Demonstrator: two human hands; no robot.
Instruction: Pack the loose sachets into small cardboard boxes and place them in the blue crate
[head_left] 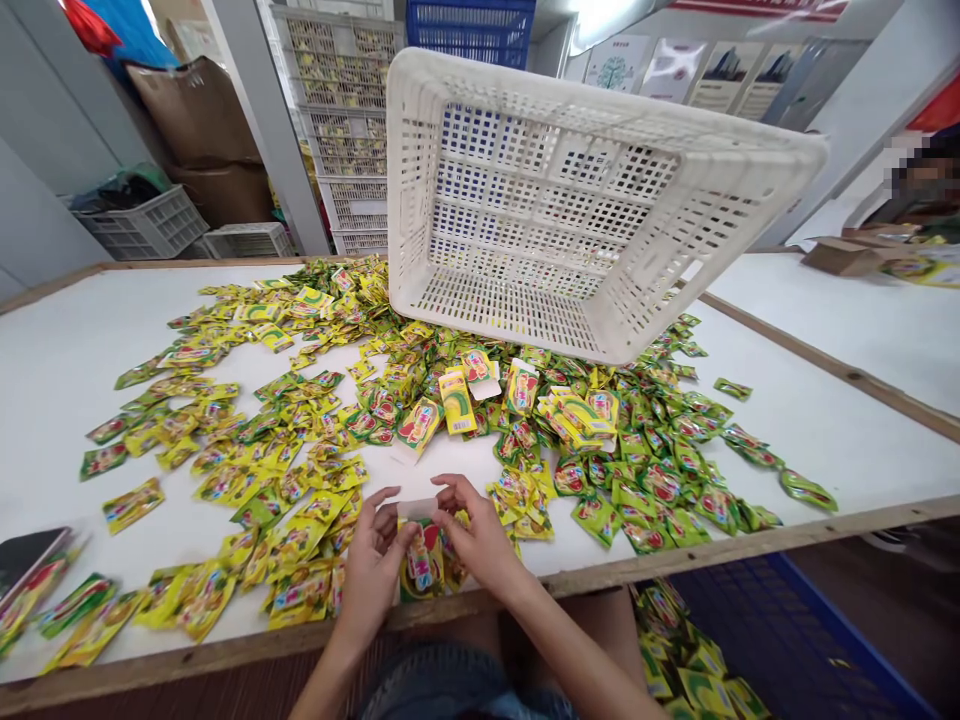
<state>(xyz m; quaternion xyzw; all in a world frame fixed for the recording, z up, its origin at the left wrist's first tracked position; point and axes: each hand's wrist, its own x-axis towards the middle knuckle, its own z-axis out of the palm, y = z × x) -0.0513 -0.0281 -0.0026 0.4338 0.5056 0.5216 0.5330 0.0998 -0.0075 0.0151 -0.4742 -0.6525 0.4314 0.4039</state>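
Near the table's front edge, my left hand [375,560] and my right hand [476,535] hold a small printed carton [422,560] between them. Its pale end flap [417,509] stands up at the far end, with the fingers of both hands curled close to it. Just beyond my hands lie several more small cartons, among them a yellow carton [457,400] and a carton with an open flap [480,372]. Loose yellow sachets [300,540] spread to the left of my hands, and green sachets [660,480] to the right.
A large white plastic basket [510,330] stands tipped on its side over the sachets at the back. A phone-like dark object [30,560] lies at the left edge. Below the table at right is a blue crate [795,620] beside more cartons [697,660]. A person sits at far right.
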